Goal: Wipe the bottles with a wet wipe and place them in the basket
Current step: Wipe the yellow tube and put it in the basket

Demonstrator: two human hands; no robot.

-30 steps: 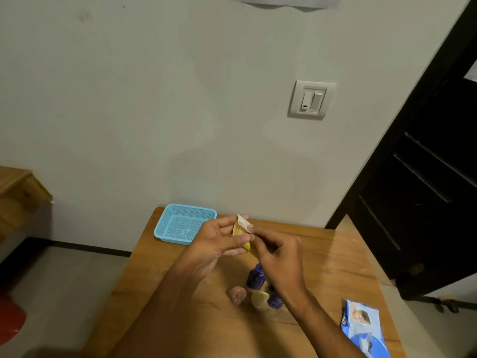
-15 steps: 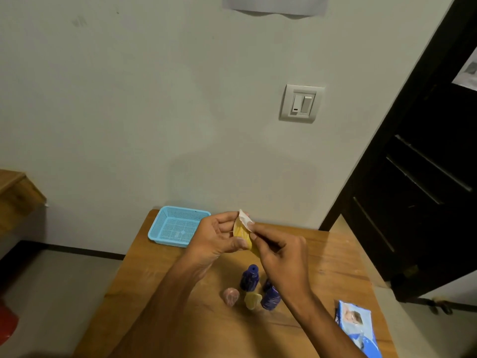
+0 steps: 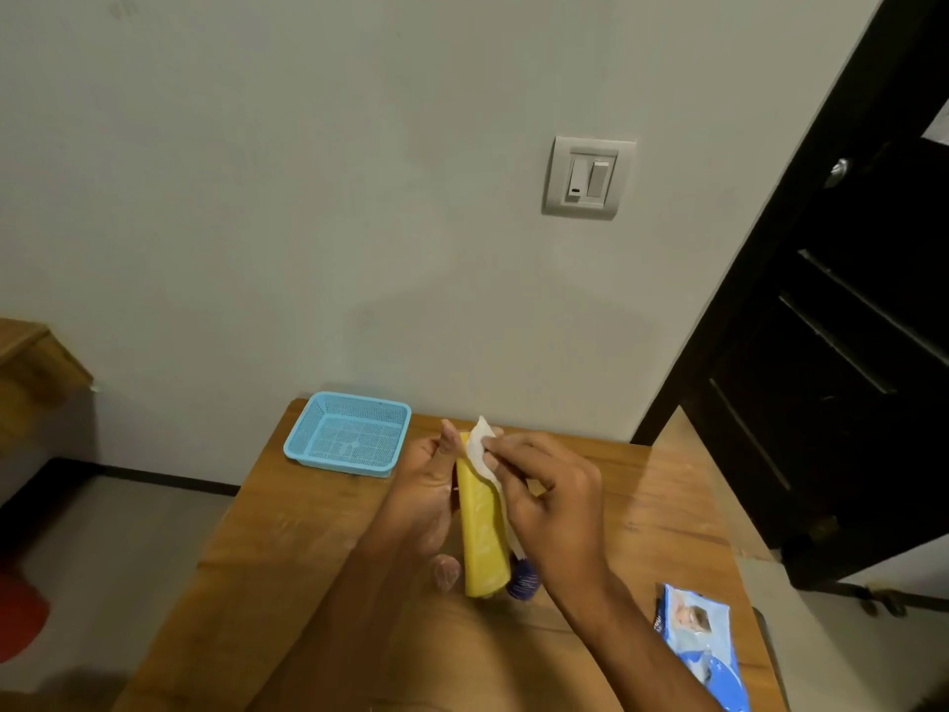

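The left hand (image 3: pixel 426 485) grips a yellow bottle (image 3: pixel 480 526) from its left side, above the middle of the worktop (image 3: pixel 287 547). The right hand (image 3: pixel 549 501) pinches a white wet wipe (image 3: pixel 482 449) and presses it against the bottle's upper right side. Half a second ago only a short piece of the bottle showed between the two hands; now nearly its whole length is in view, lying long and tilted, its far end toward the wall and its near end toward the person. The wipe has stayed at the bottle's far end. Under the hands, a dark blue bottle (image 3: pixel 521 583) and a small pink thing (image 3: pixel 445 570) peek out on the worktop, more hidden than before. The blue basket (image 3: pixel 300 436) sits at the far left corner with no bottles in it, as earlier. A pack of wipes (image 3: pixel 701 644) lies near the right edge.
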